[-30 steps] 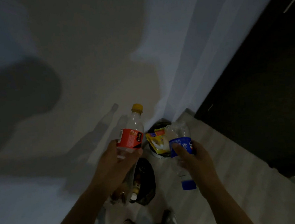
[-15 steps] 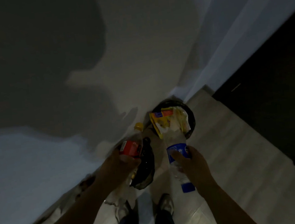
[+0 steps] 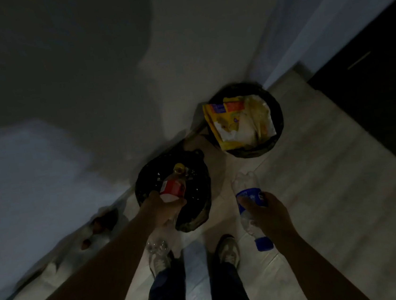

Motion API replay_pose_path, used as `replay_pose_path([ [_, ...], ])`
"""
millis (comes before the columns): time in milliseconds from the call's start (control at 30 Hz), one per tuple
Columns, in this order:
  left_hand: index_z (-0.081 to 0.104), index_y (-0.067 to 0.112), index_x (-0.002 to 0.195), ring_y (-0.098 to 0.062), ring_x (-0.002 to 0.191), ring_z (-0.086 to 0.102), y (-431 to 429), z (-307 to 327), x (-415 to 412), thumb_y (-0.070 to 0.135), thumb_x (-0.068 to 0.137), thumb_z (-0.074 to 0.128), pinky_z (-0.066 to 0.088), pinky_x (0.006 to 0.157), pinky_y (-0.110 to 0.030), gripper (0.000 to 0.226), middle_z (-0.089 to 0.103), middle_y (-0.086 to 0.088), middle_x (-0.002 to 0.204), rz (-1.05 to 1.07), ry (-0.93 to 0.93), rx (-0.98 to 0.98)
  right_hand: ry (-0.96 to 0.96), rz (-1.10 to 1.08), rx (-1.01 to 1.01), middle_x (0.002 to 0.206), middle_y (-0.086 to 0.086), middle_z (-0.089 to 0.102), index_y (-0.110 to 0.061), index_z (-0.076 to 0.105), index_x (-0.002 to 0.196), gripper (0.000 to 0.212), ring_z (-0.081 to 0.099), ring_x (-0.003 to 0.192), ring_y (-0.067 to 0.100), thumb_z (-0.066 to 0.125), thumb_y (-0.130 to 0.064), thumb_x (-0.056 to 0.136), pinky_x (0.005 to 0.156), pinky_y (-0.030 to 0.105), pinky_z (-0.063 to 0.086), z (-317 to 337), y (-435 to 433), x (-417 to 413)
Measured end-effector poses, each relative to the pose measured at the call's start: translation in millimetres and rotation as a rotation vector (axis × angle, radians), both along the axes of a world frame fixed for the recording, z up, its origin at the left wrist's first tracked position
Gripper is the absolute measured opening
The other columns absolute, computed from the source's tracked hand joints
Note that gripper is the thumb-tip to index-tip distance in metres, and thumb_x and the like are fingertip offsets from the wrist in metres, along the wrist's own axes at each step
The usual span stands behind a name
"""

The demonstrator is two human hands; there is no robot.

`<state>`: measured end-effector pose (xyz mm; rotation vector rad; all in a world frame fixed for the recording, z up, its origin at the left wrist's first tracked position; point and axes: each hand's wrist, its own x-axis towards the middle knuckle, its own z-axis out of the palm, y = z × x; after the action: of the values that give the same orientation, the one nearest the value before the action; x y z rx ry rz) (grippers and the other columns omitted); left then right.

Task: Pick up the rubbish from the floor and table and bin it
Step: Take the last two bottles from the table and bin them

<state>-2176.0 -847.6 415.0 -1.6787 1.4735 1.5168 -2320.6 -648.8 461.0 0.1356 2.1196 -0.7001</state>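
My left hand (image 3: pixel 162 209) grips a clear bottle with a red label and yellow cap (image 3: pixel 172 184), held over the open black bin bag (image 3: pixel 201 206) by the wall. A second clear bottle base (image 3: pixel 156 246) shows under that same hand. My right hand (image 3: pixel 265 212) holds a crumpled clear bottle with a blue label (image 3: pixel 247 193), its blue cap pointing down, to the right of the bag. A round black bin (image 3: pixel 277 116) stands further off, stuffed with a yellow wrapper (image 3: pixel 236 123).
The room is dim. A white wall runs along the left with scuffed patches near the floor (image 3: pixel 97 226). A dark cabinet (image 3: pixel 381 74) stands at the right. My two shoes (image 3: pixel 228 250) stand on pale floorboards just behind the bag.
The view has tilted down towards the floor. My left hand has lowered the red-label bottle over the black bag. The right hand with the blue-label bottle stays beside it.
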Motion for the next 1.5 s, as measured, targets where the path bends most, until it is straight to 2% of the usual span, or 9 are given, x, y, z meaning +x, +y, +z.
replay_pose_path([
  [233,0.036,0.003,0.136,-0.038,0.116,0.053,-11,-57,-2,0.025,0.082,0.071,0.051,0.087,-0.041,0.069,0.048,-0.016,0.116,-0.201,-0.057,-0.07,0.01,-0.017,0.002,0.114,0.008,0.06,-0.012,0.049,0.129,0.062,0.062,0.101,0.027,0.068,-0.046,0.08,0.081,0.037,0.051,-62,-4,15],
  [300,0.027,0.005,0.143,-0.036,0.121,0.049,-15,-65,0,0.026,0.081,0.071,0.05,0.086,-0.04,0.078,0.045,-0.018,0.131,-0.205,-0.051,-0.045,0.026,-0.015,0.001,0.111,0.006,0.059,-0.012,0.049,0.129,0.062,0.062,0.1,0.026,0.068,-0.046,0.08,0.078,0.036,0.051,-72,-6,19],
  [433,0.02,0.003,0.148,-0.035,0.132,0.04,-24,-79,5,0.044,0.082,0.069,0.037,0.108,-0.045,0.091,0.037,-0.019,0.146,-0.248,-0.043,-0.055,0.03,-0.009,0.001,0.112,0.007,0.06,-0.012,0.049,0.129,0.062,0.062,0.099,0.026,0.067,-0.047,0.08,0.074,0.033,0.048,-84,-9,26],
  [533,0.023,0.005,0.147,-0.035,0.128,0.043,-26,-83,6,0.052,0.08,0.067,0.04,0.103,-0.039,0.092,0.041,-0.018,0.142,-0.271,-0.062,-0.142,0.035,-0.011,-0.009,0.113,0.005,0.059,-0.013,0.048,0.13,0.064,0.062,0.1,0.025,0.068,-0.046,0.08,0.075,0.032,0.05,-90,-10,28],
  [667,0.031,0.005,0.141,-0.034,0.119,0.049,-21,-81,10,0.044,0.081,0.067,0.035,0.08,-0.03,0.08,0.047,-0.019,0.134,-0.351,-0.047,-0.298,0.036,0.014,-0.011,0.112,0.006,0.059,-0.012,0.048,0.13,0.063,0.061,0.099,0.023,0.068,-0.045,0.08,0.076,0.033,0.05,-93,-11,29],
  [1000,0.059,0.01,0.11,-0.023,0.099,0.06,-26,-68,47,0.025,0.087,0.062,0.05,0.087,-0.039,0.028,0.063,-0.01,0.11,-0.584,0.058,-0.37,-0.097,0.159,0.142,0.081,0.004,0.054,-0.005,0.055,0.112,0.05,0.052,0.066,0.016,0.067,-0.042,0.081,0.054,0.026,0.039,-114,-42,37],
  [1267,0.058,0.01,0.117,-0.019,0.105,0.06,-32,-64,86,0.024,0.088,0.063,0.049,0.091,-0.033,0.032,0.063,-0.008,0.115,-0.658,0.077,-0.357,-0.17,0.083,0.034,0.109,0.012,0.053,-0.006,0.035,0.129,0.069,0.056,0.085,0.023,0.075,-0.024,0.075,0.064,0.03,0.047,-124,-102,46],
  [1367,0.058,0.011,0.117,-0.018,0.103,0.061,-36,-65,96,0.025,0.087,0.064,0.049,0.087,-0.03,0.034,0.064,-0.008,0.113,-0.659,0.071,-0.369,0.007,0.075,-0.098,0.108,0.01,0.056,-0.008,0.04,0.124,0.063,0.056,0.083,0.023,0.076,-0.026,0.075,0.053,0.022,0.041,-118,-123,50],
  [1500,0.058,0.014,0.118,-0.014,0.1,0.062,-45,-68,108,0.029,0.087,0.064,0.046,0.08,-0.022,0.035,0.065,-0.005,0.113,-0.651,0.026,-0.395,0.118,0.096,-0.216,0.118,0.008,0.056,-0.013,0.042,0.13,0.066,0.06,0.097,0.023,0.076,-0.027,0.076,0.062,0.022,0.047,-111,-135,58],
])
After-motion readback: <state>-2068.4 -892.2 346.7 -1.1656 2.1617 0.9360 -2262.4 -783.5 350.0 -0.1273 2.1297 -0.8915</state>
